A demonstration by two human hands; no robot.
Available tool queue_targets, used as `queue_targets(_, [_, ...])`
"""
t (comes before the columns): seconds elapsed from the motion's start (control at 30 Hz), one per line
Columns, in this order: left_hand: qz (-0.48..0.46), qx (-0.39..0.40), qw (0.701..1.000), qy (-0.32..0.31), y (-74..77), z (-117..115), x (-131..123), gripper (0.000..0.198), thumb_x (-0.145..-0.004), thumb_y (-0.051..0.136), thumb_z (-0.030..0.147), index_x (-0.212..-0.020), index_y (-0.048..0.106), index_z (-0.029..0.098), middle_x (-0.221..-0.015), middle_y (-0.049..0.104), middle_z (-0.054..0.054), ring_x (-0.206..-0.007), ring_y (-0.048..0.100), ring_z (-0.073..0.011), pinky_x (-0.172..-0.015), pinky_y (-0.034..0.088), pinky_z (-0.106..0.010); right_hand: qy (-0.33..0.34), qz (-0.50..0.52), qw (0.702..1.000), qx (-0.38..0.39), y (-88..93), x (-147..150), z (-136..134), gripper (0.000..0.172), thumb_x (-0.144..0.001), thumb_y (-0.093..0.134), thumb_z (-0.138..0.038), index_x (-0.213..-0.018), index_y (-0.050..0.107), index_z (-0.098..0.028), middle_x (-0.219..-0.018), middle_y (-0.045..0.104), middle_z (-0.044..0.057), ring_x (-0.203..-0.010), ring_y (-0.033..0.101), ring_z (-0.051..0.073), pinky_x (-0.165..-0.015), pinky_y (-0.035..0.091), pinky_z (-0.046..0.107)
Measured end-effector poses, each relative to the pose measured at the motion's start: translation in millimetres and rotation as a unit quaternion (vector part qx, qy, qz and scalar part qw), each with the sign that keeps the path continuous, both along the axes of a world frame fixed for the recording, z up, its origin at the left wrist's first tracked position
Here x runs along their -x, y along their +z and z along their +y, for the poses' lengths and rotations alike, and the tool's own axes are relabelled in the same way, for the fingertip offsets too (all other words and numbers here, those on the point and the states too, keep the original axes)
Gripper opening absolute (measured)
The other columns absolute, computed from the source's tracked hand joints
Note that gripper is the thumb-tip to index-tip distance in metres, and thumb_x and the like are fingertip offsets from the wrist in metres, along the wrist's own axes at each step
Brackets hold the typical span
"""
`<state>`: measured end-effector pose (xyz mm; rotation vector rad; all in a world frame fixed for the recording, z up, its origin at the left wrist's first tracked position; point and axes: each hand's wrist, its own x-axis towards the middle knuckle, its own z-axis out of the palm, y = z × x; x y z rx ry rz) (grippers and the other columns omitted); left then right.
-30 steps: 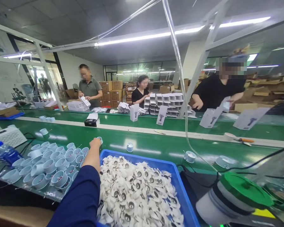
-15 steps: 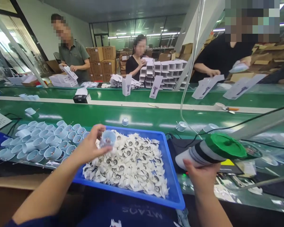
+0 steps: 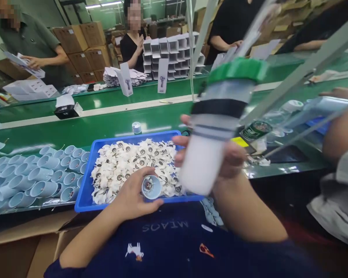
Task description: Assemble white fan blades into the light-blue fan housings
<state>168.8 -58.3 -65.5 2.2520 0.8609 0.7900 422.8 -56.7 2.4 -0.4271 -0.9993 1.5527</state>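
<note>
Low over the front edge of a blue tray (image 3: 81, 193), my left hand (image 3: 130, 195) grips a light blue plastic cup (image 3: 155, 188), its open mouth turned toward me and small parts showing inside. White fan blades (image 3: 110, 166) with dark hubs fill the tray in a heap. My right hand (image 3: 232, 160) is wrapped around a white cylindrical bottle (image 3: 201, 164) with black bands and a green lid. The bottle is tilted, lid up and to the right, and somewhat blurred. Its lower end is to the right of the cup, apart from it.
Many similar blue cups (image 3: 45, 188) lie grouped left of the tray. One small cup (image 3: 136, 127) stands behind it on the green belt (image 3: 110, 122). A slanted metal post (image 3: 301, 79) and another person's arm (image 3: 340, 127) are at right. Co-workers handle white boxes across the line.
My left hand has brought the cup lower and nearer to me. My right hand has raised the bottle and moved it inward, closer to the cup. The view has turned right and downward.
</note>
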Motion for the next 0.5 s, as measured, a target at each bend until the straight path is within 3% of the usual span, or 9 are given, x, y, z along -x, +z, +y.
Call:
queue_targets(0.1, [0.03, -0.012, 0.999, -0.01, 8.8, -5.7, -17.2, 0.049, -0.076, 0.079, 0.037, -0.118, 0.06, 0.023, -0.108, 0.072, -0.007, -0.098, 0.069, -0.0264, -0.087, 0.054, -0.039, 0.039, 0.047, 0.998, -0.006, -1.8, 36.8, 15.0, 0.054, -0.063, 0.087, -0.056, -0.099, 0.066, -0.021, -0.095, 0.073, 0.002, -0.074, 0.073, 0.019, -0.063, 0.063, 0.033])
queue_targets(0.23, [0.031, 0.012, 0.999, 0.001, 17.3, -11.6, -23.8, 0.033, -0.073, 0.081, 0.042, -0.092, 0.065, 0.019, -0.085, 0.071, -0.003, -0.075, 0.067, -0.0216, -0.067, 0.051, -0.031, -0.025, 0.063, 0.998, -0.007, -9.8, 60.7, 17.2, 0.052, -0.064, 0.088, -0.059, -0.088, 0.069, -0.017, -0.085, 0.07, 0.003, -0.067, 0.069, 0.016, -0.057, 0.062, 0.027])
queue_targets(0.5, [-0.012, 0.043, 0.999, -0.007, 16.4, -15.2, -21.3, 0.033, -0.072, 0.083, 0.038, -0.089, 0.063, 0.019, -0.084, 0.068, 0.0, -0.071, 0.062, -0.0171, -0.064, 0.047, -0.027, -0.033, 0.04, 0.998, -0.041, -10.2, 63.4, 5.7, 0.044, -0.066, 0.088, -0.053, -0.082, 0.069, -0.016, -0.081, 0.067, 0.003, -0.064, 0.066, 0.015, -0.055, 0.058, 0.026])
